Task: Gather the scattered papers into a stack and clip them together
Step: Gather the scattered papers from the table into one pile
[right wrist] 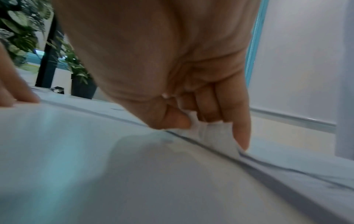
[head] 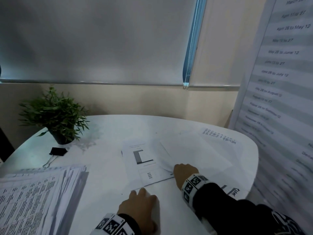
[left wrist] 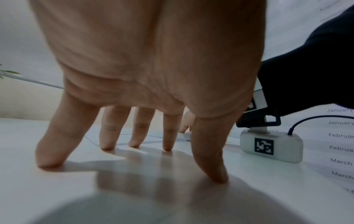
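White, smooth and round-edged, the table point(head: 108, 133) carries scattered printed papers. Nearest, the left hand point(head: 138, 207) rests with straight, spread fingers point(left wrist: 107, 136) pressing a plain white sheet point(head: 169, 197) flat. At 1 o'clock from it, the right hand point(head: 184, 172) pinches the lifted corner of a thin blank sheet point(head: 194, 150) between thumb point(right wrist: 172, 119) and curled fingers. Just left lies a page with a grey chart point(head: 144, 158). At 9 o'clock sits a stack of dense tables point(head: 33, 192). Farther, at 10 o'clock, a black binder clip point(head: 57, 152) with wire handles lies before a dark-potted leafy plant point(head: 54, 114).
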{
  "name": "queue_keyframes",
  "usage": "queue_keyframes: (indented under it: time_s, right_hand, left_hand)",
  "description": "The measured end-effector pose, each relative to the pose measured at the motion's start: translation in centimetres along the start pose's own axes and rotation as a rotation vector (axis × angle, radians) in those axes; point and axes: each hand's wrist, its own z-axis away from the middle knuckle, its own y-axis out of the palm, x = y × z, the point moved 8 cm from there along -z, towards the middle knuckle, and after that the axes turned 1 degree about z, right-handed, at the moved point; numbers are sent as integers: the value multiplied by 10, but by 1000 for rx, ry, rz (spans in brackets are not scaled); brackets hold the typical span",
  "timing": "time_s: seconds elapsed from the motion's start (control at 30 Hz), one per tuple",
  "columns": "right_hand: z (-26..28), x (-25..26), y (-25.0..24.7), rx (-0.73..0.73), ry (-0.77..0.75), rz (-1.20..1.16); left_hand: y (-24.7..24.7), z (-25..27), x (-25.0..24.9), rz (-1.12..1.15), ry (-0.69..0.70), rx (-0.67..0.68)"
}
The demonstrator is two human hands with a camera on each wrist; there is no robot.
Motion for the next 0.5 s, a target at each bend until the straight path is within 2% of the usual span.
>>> queue_keyframes:
  time_s: [0.13,0.23,0.27,0.33,0.4,0.43,0.5]
  right_hand:
    - [9,-22,-37,-53,93,-111]
    - [26,-40,-74,-202,95,-426]
    - [35,-45,-91,-291,52,-574]
    - [58,-52,-118,-408,-80,-988]
    - [75,-53,-126,-356,-184,-1474]
    - [78,-52,-122,-299,-213,-1644]
    - [78,-52,-104,-217,-215,-1809]
  left_hand:
    - [-7,5,1,23,23,-36]
    - [-22,13,7,212,-29,-66]
    - [-29,16,11,366,-66,-89]
    - [-43,18,22,862,-143,-137]
    - [-48,19,28,1394,-205,-105]
    - [-50,19,31,1574,-213,-109]
    - [-53,14,37,1734,-160,-149]
